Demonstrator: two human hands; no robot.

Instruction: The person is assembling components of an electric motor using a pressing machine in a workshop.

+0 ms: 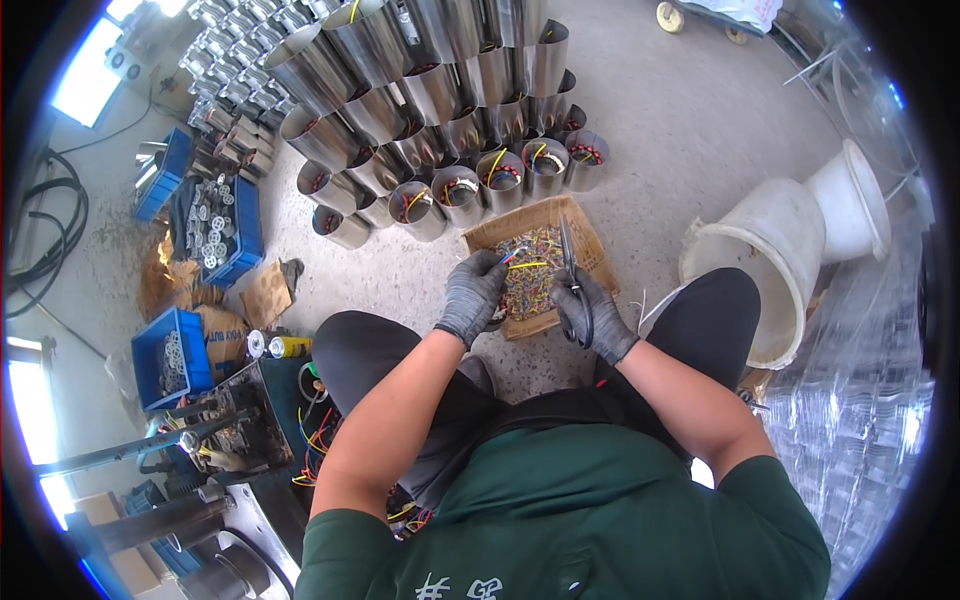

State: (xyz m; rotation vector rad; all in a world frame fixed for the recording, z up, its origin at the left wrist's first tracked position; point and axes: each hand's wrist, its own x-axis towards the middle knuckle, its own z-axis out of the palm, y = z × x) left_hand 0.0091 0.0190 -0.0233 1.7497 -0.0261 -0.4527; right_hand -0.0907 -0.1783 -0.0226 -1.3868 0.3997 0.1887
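Note:
My left hand (pixel 472 297), in a grey work glove, is closed on a few thin coloured wires (pixel 527 265). Their yellow, blue and red ends stick out to the right over a shallow cardboard box (pixel 594 243). Inside the box lies a heap of short multicoloured wire clippings (pixel 535 291). Also gloved in grey, my right hand (pixel 603 320) grips a pair of scissors (pixel 567 245) by its dark handles. The blades point away from me, just right of the wires and apart from them; whether they are parted is too small to tell.
Beyond the box stand stacked metal cylinders (pixel 420 212), several with coloured wires inside. Blue crates (pixel 243 228) of metal parts sit at the left, near a dark machine (pixel 262 415). A large white plastic tub (pixel 765 235) lies tilted at the right, beside clear plastic wrapping (pixel 850 430).

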